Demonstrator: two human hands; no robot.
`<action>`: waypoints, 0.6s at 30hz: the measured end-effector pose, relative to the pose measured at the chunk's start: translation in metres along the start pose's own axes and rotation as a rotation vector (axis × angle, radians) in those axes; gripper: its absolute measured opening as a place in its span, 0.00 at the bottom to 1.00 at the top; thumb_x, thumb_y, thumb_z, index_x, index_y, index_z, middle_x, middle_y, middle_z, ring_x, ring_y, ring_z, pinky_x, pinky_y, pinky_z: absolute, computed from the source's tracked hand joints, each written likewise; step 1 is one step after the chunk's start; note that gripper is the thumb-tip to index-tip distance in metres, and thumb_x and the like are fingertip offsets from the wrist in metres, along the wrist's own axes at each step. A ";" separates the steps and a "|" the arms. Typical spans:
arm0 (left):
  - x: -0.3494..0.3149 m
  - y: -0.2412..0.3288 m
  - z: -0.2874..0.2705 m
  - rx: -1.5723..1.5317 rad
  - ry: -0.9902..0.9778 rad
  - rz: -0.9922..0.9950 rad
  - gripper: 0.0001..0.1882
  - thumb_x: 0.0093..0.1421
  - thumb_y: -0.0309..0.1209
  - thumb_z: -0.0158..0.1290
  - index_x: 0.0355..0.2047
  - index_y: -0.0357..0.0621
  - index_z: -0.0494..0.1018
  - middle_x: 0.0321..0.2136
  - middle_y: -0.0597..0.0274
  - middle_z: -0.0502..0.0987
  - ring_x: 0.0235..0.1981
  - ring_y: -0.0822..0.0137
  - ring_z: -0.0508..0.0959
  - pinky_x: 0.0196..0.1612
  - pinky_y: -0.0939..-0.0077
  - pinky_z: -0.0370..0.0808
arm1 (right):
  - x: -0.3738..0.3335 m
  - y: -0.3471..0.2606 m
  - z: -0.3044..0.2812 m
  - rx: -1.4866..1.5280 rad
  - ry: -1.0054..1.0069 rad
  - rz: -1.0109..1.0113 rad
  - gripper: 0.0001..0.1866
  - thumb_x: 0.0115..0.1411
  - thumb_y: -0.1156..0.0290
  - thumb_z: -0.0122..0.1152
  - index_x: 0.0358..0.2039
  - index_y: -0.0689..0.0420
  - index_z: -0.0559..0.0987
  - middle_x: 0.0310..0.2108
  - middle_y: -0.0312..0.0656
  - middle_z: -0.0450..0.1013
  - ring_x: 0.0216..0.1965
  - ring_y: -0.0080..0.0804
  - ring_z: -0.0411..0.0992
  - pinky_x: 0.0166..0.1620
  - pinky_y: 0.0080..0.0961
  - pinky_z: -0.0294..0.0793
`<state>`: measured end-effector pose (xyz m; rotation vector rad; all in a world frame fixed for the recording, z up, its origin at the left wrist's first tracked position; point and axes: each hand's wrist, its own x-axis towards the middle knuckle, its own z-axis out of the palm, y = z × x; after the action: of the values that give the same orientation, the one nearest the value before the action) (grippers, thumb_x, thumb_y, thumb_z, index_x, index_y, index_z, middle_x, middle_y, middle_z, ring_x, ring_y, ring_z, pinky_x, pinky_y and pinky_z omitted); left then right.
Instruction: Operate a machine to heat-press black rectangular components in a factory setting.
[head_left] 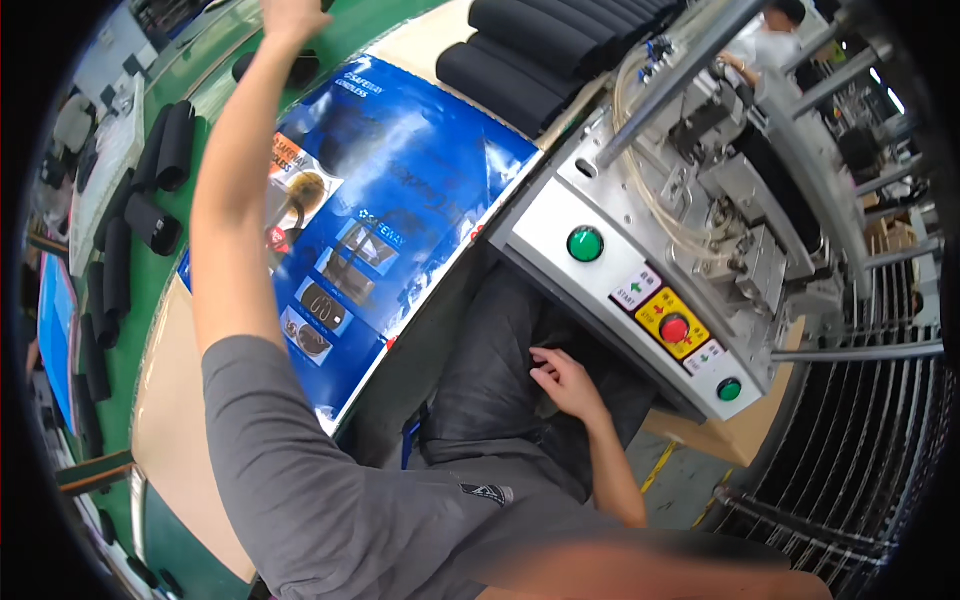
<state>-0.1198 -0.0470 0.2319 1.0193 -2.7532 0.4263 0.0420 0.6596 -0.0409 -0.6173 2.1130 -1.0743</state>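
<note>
My left arm stretches far across the work surface, and my left hand (292,16) is cut off by the top edge, so its fingers barely show. Just below that hand lies a black rolled sleeve-like piece (302,68), partly behind my forearm. My right hand (568,382) rests over my lap in dark trousers, with loosely bent fingers apart and nothing in them. Between my arms spreads a glossy blue printed sheet (420,200) covering the table. To my right stands a machine with a white control panel (545,215), its nearest round green button (585,243) above my right hand.
Black rolls (510,85) are stacked beyond the blue sheet. More black rolls (152,222) lie on a green belt (215,85) at left. The panel carries a red stop button (675,328). Metal bars (680,80) cross the machine. A co-worker (770,45) is at the far right.
</note>
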 end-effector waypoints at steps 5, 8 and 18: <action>-0.040 0.000 -0.104 -0.641 0.062 0.136 0.28 0.49 0.50 0.71 0.43 0.42 0.87 0.58 0.40 0.80 0.59 0.36 0.76 0.68 0.40 0.68 | -0.020 -0.107 -0.050 0.128 -0.038 -0.247 0.25 0.68 0.66 0.70 0.63 0.63 0.81 0.61 0.48 0.79 0.53 0.39 0.80 0.57 0.29 0.78; -0.099 0.008 -0.155 -0.900 0.316 0.551 0.25 0.50 0.43 0.71 0.44 0.40 0.83 0.51 0.41 0.81 0.49 0.46 0.80 0.59 0.54 0.76 | -0.034 -0.162 -0.086 0.114 0.093 -0.656 0.30 0.63 0.64 0.76 0.64 0.62 0.81 0.63 0.48 0.77 0.59 0.44 0.78 0.63 0.35 0.75; -0.307 0.290 -0.261 -1.144 -0.366 1.813 0.61 0.49 0.58 0.79 0.74 0.36 0.66 0.69 0.43 0.74 0.65 0.49 0.79 0.69 0.47 0.77 | -0.063 -0.128 -0.114 1.053 -0.301 -0.636 0.63 0.44 0.47 0.92 0.74 0.63 0.67 0.62 0.53 0.78 0.57 0.48 0.80 0.63 0.45 0.79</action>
<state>-0.0636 0.4346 0.3392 -1.7533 -2.4628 -1.1326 0.0123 0.6892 0.1370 -0.8255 0.8498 -2.0396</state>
